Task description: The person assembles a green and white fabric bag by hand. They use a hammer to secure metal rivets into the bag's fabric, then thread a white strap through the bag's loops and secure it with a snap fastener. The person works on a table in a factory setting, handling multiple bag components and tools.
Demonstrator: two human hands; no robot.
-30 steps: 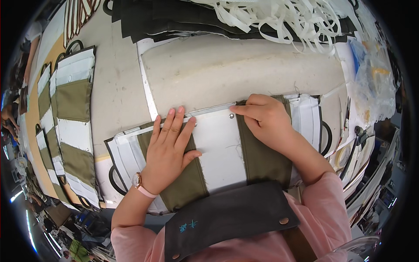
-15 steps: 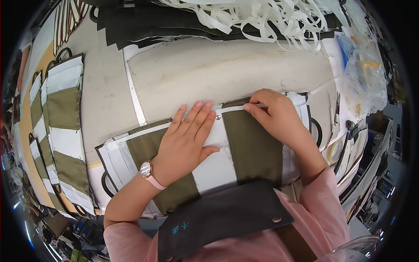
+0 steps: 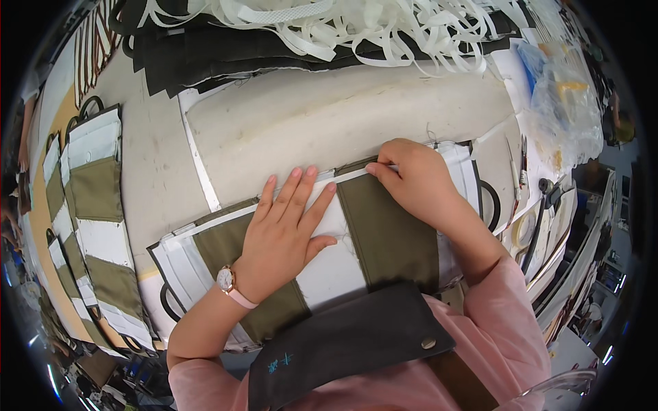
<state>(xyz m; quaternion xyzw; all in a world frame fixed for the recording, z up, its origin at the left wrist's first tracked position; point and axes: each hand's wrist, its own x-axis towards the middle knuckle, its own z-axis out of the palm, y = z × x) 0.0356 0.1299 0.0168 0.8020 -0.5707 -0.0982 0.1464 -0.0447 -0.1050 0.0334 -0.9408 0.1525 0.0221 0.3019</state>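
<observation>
A fabric bag panel [image 3: 394,236] in olive and white, with black handles at both ends, lies across the table before me. Along its far edge runs a narrow white strip [image 3: 351,174]. My left hand [image 3: 281,229] rests flat on the panel with fingers spread, their tips on the strip near the middle. To its right, my right hand [image 3: 413,179] has thumb and fingertips pinched on the strip at the olive section's far edge. Its curled fingers partly hide the strip there.
Similar olive and white pieces [image 3: 99,185] lie at the left. Beyond the panel is a dark fabric stack [image 3: 164,65] topped by tangled white strips [image 3: 404,34]. Clear plastic bags [image 3: 565,103], a tape roll [image 3: 525,229] and slim tools [image 3: 524,164] are on the right.
My left index finger has moved apart from the others, and the metal snap seen beside it before is now hidden. The right hand keeps its pinch. The whole view has shifted slightly.
</observation>
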